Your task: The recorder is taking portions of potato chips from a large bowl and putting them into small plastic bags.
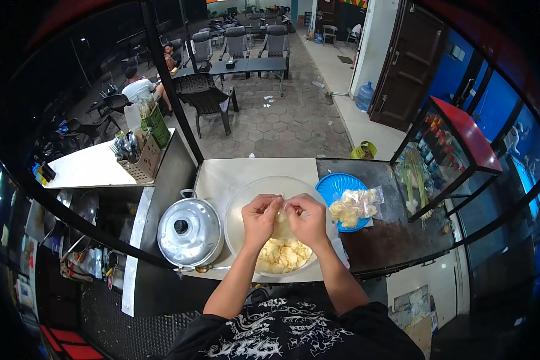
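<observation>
Above a large translucent round tub (239, 198), my two hands come close together. My left hand (260, 219) is closed in a pinch on the top of a small clear plastic bag (281, 223). My right hand (306, 219) pinches the same bag from the other side, fingertips a little apart from the left ones. The bag's lower part hangs between my hands and is hard to make out. Pale yellow chips (284, 255) lie in the near part of the tub. Right of it, a blue plate (336, 183) bears clear bags filled with chips (354, 207).
A lidded metal pot (189, 233) stands close on the left, a spoon (203, 269) by its base. Further left is a basket of cutlery (143, 157). A red-topped glass case (462, 135) with leafy stalks (415, 177) beside it borders the right. Dark posts frame the counter.
</observation>
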{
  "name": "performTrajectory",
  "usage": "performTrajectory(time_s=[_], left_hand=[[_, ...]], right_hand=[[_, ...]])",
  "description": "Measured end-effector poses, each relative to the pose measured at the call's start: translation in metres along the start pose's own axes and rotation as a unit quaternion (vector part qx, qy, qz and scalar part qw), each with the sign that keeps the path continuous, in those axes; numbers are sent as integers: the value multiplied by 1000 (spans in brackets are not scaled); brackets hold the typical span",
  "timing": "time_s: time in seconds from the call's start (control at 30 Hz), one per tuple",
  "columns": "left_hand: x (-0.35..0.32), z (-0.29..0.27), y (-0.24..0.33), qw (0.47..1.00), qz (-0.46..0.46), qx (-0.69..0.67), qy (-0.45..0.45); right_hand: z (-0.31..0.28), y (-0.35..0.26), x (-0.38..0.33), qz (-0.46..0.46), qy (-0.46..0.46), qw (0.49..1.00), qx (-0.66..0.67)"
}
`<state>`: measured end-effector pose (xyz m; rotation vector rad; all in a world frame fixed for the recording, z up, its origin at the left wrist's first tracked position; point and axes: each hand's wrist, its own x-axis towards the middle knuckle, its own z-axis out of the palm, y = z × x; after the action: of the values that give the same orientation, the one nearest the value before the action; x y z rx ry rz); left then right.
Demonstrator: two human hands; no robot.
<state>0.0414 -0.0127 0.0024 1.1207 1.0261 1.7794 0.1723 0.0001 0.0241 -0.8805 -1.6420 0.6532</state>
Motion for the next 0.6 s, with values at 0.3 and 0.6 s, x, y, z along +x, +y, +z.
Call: performTrajectory(time_s=[0.3,0.6], left_hand=[[11,-23,1,997,-56,-44,7],[19,-40,7,983,-146,-106,-34]], right_hand=[[18,13,0,109,105,987,53],[32,-5,0,144,107,963,202]])
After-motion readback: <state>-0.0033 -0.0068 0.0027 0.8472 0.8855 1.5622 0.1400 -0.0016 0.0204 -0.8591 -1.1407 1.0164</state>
